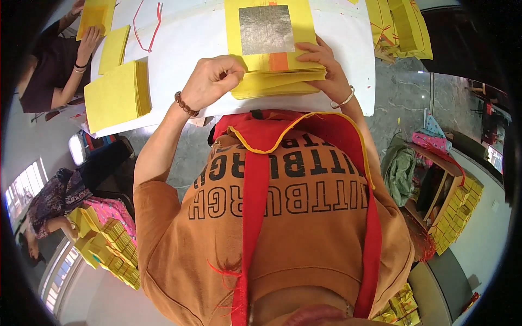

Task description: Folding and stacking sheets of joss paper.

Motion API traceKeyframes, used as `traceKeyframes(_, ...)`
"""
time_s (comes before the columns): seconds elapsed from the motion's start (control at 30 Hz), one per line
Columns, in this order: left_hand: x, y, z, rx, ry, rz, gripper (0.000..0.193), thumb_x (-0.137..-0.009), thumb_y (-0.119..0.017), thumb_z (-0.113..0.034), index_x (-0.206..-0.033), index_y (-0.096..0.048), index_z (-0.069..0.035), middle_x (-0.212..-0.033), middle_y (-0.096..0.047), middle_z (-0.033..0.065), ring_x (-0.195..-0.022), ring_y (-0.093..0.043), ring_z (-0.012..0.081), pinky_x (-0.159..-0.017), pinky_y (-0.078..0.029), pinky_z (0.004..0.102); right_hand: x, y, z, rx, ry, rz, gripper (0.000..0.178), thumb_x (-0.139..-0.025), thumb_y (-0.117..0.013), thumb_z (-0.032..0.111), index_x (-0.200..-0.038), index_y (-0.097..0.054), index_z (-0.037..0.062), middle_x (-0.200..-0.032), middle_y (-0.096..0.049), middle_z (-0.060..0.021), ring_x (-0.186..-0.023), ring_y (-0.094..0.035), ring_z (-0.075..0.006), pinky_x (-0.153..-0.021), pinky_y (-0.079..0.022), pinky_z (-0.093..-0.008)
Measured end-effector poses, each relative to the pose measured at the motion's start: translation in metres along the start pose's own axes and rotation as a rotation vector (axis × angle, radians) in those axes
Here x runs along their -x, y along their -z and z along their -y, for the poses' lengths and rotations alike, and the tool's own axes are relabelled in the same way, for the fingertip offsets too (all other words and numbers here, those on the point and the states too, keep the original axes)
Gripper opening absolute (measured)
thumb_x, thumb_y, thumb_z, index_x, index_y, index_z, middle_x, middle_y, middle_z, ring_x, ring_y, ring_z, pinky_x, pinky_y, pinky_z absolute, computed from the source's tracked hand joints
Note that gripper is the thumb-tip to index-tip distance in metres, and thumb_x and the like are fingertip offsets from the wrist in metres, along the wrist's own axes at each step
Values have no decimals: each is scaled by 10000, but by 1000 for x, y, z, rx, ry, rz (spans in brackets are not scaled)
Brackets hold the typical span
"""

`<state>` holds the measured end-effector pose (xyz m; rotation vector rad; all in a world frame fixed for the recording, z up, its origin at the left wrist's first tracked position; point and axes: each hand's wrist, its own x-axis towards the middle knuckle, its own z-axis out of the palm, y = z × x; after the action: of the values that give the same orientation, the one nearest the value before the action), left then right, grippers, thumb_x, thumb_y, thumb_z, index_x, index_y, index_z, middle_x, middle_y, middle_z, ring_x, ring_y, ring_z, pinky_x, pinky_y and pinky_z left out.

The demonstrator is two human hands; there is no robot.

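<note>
A thick stack of yellow paper sheets (277,87) lies in front of me at the near edge of the white table. On its top sheet is a silver-grey foil square (266,30), with an orange patch (278,61) just below it. At the stack's near left corner is my left hand (209,81), its fingers curled in a pinch on the sheet edges. My right hand (329,68) grips the right side, fingers on top and the rest of the hand by the sheet edges. The near edges of the sheets are slightly fanned apart.
More yellow paper stacks (117,98) lie on the table (179,32) to my left, near a red string loop (148,49). A co-worker's hand (87,46) handles yellow paper at the far left. Yellow bundles (405,27) hang over the right edge; others (459,212) are piled at the lower right.
</note>
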<state>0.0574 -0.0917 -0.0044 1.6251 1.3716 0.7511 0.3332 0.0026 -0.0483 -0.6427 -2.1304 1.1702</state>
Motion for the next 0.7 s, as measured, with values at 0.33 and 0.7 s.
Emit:
traceKeyframes(0.33,1,-1,0,14,12,-26,106,-796,-560,-75,-783,-595,25,-696,-577,62,-608,-516,98,-569,-428,246,0,0,-1,15,18,6,492,-588,-712,-20,-1039,-628,159,-1278,-514,-4,-1333,-249,-300,-1087,-240,-406)
traceKeyframes(0.7,3,-13,-25,-792,-520,-55,361,-746,-649,-164,-1105,-611,-142,-1104,-553,72,-823,-554,226,-703,-474,317,-4,-3,2,105,-28,-79,168,-806,-622,69,-964,-667,105,-1200,-572,-36,-1281,-334,-278,-1033,-289,-377)
